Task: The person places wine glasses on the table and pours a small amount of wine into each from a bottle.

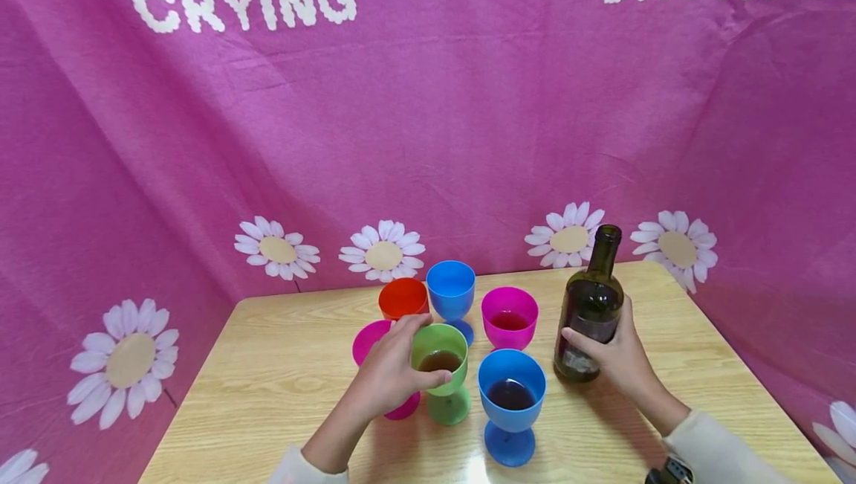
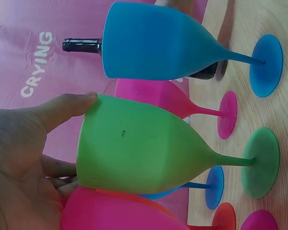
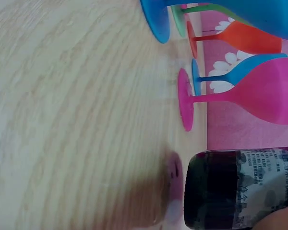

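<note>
My left hand (image 1: 391, 369) holds a green plastic goblet (image 2: 134, 143) by its bowl, thumb at the near side of the rim and fingers round the far side. Dark liquid lies inside, and the foot stands on the table. My right hand (image 1: 618, 350) grips a dark green wine bottle (image 1: 588, 302) round its labelled body. Upright, the bottle has its base (image 3: 197, 191) at or just above the tabletop; I cannot tell which. Between the hands stands a blue goblet (image 1: 511, 395) with dark liquid, and behind it a pink goblet (image 1: 510, 313) with red liquid.
A second pink goblet (image 1: 368, 339), partly hidden by my left hand, stands left of the green one. Farther back are a red-orange goblet (image 1: 403, 294) and another blue goblet (image 1: 451, 283). The wooden table (image 1: 267, 380) ends at a pink cloth backdrop (image 1: 428, 134) with daisies.
</note>
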Demonstrator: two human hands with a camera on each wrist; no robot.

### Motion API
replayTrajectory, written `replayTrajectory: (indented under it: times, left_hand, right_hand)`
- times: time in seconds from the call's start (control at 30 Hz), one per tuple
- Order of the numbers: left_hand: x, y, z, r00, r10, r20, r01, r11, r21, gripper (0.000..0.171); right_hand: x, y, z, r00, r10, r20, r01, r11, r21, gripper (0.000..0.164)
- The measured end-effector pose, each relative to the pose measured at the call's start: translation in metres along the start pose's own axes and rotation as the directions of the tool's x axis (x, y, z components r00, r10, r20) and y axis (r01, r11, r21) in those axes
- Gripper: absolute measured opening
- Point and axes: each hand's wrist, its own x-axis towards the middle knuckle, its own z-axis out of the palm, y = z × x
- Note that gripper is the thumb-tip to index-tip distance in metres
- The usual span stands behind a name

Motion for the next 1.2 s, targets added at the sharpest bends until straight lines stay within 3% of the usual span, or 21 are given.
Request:
replayTrajectory:
  times: [0.33, 0.7, 1.2]
  left_hand:
    - [0.0, 0.001, 0.001, 1.0, -0.016, 0.007, 0.016, 1.0, 0.013, 0.089]
    - [0.001, 0.002, -0.001, 1.0, 0.012, 0.013, -0.013, 0.999, 0.042, 0.089]
    - [0.002, 0.013, -0.007, 0.997, -0.004, 0.073, -0.007, 0.988, 0.155, 0.09]
  right_hand:
    - [-0.001, 0.013, -0.001, 1.0, -0.015, 0.013, 0.015, 1.0, -0.015, 0.109]
    - [-0.004, 0.019, -0.001, 0.999, -0.033, 0.019, 0.033, 0.999, -0.026, 0.109]
    - [-0.004, 0.019, -0.003, 0.999, -0.014, 0.041, 0.014, 1.0, 0.008, 0.105]
